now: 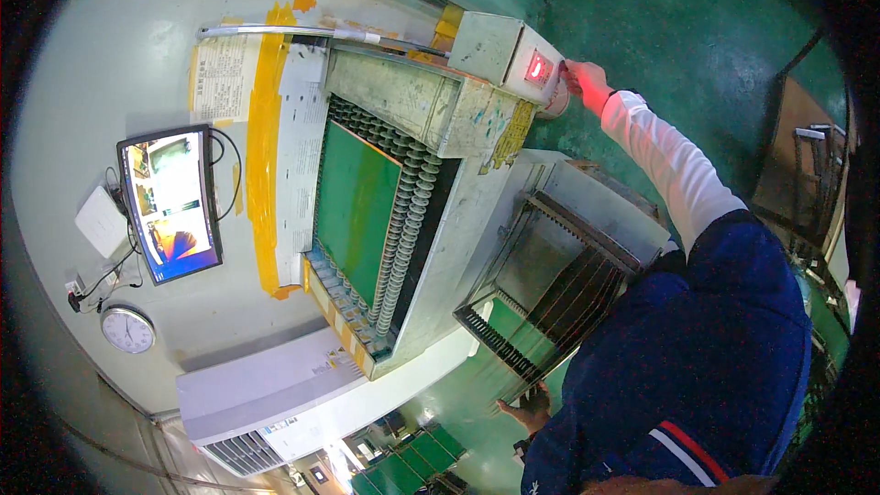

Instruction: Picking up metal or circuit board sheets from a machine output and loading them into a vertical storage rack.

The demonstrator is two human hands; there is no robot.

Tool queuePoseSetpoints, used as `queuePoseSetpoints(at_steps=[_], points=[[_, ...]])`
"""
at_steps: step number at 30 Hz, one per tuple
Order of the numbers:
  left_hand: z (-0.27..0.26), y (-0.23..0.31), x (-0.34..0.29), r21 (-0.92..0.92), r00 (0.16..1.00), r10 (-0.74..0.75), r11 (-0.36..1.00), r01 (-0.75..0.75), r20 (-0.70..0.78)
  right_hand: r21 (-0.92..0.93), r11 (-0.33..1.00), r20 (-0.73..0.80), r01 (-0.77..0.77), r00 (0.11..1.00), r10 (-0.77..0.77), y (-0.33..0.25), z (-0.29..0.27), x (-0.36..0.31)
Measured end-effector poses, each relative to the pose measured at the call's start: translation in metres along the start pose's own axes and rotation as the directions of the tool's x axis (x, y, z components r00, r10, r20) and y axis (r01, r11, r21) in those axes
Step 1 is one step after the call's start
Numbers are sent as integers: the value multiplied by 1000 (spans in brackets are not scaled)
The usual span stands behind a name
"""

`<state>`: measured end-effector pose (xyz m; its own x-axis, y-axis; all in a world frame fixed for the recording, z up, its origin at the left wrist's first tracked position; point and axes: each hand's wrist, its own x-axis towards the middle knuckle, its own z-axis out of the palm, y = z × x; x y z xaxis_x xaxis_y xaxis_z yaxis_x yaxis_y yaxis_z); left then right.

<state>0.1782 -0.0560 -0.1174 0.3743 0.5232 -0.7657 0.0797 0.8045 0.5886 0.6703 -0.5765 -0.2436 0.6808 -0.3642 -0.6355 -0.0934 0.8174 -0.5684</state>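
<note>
My right hand (587, 84) reaches out at the upper right, fingers bent, fingertips at the side of a pale control box (490, 48). A red light (538, 69) glows on the box and tints the hand. What the fingertips press or grip there is hidden. My left hand (530, 409) is low in the view with its fingers spread, beside the lower corner of a metal slotted rack (502, 342); whether it touches the rack is unclear. A flat green board (359, 206) lies on the black and grey rollers (414, 211) of a conveyor machine.
A lit monitor (171, 204) and a round clock (128, 328) hang on the wall at left. Yellow tape (266, 165) runs down the machine housing. A white air conditioner (266, 394) stands lower left. Green floor (678, 18) spreads at upper right, near a brown board (790, 142).
</note>
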Motion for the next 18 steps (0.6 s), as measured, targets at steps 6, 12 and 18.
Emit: queuePoseSetpoints(at_steps=[6,12,18], points=[[-8,3,11,-10,999,-16,1000,16,39,-44,998,26,45,999,-44,3,-1,7],[3,3,4,11,999,13,1000,-13,-52,-56,996,42,66,997,-64,1,3,1],[7,2,0,-11,1000,-1,1000,1,-26,-35,991,58,129,990,-127,7,1,10]])
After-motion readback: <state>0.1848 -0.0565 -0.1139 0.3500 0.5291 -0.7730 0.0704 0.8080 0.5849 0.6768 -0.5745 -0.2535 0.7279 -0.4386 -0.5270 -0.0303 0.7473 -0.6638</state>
